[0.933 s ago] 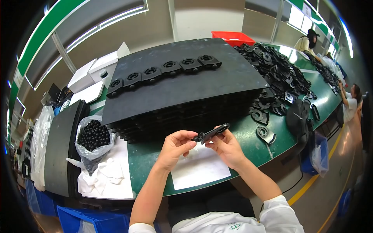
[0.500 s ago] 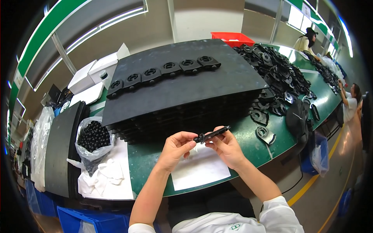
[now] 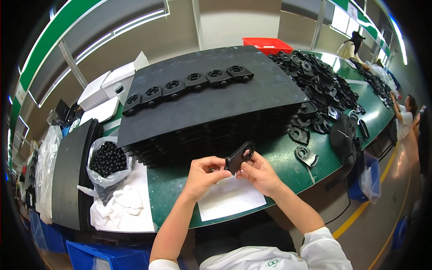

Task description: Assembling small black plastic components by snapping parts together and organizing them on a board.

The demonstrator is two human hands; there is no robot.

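Between my hands, above a white sheet of paper [image 3: 231, 202], is a flat black plastic part [image 3: 236, 161] with a round ring opening at its upper end. It stands tilted, broad side partly toward me. My left hand [image 3: 203, 176] pinches its left edge with thumb and fingertips; whether a small knob sits there is hidden. My right hand [image 3: 263, 175] grips its right side, thumb in front. Similar black parts [image 3: 194, 81], several in a row, lie on the black board [image 3: 216, 105] topping a tall stack just beyond my hands.
Left of the stack stands a clear bag of small black balls [image 3: 108, 158] beside white cloths [image 3: 123, 202]. A large heap of black parts [image 3: 315, 81] covers the right side of the green table [image 3: 279, 168]. A red bin [image 3: 267, 44] sits behind; co-workers are at far right.
The black part has turned from nearly edge-on to showing its broad face, its ring end now pointing up and right. Both hands keep hold of it in nearly the same place.
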